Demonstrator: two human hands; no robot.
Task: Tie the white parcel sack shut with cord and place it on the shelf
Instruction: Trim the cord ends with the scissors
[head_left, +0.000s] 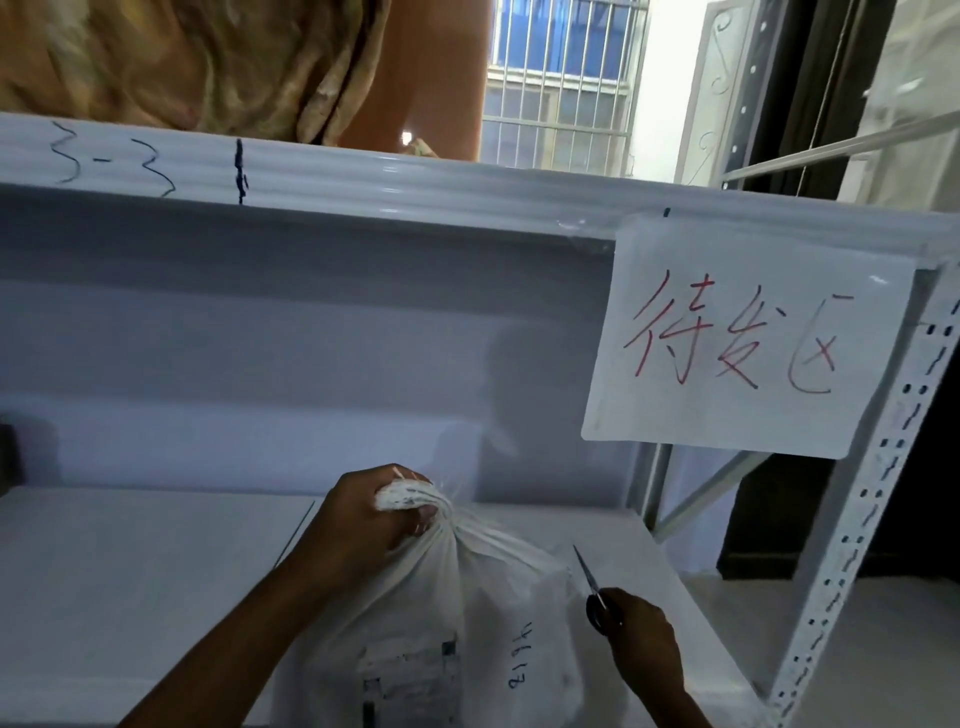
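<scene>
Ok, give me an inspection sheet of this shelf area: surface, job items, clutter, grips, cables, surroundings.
Surface: white metal shelf, with a thin dark line on it.
Job's things: white sack, neck gathered, label and handwriting on its side; base out of view; cord not distinguishable.
Clutter: scissors, blades pointing up.
Grips: left hand grips the sack's neck; right hand holds the scissors.
Cables: nothing seen.
Surroundings: paper sign with red writing, barred window, slotted upright.
</scene>
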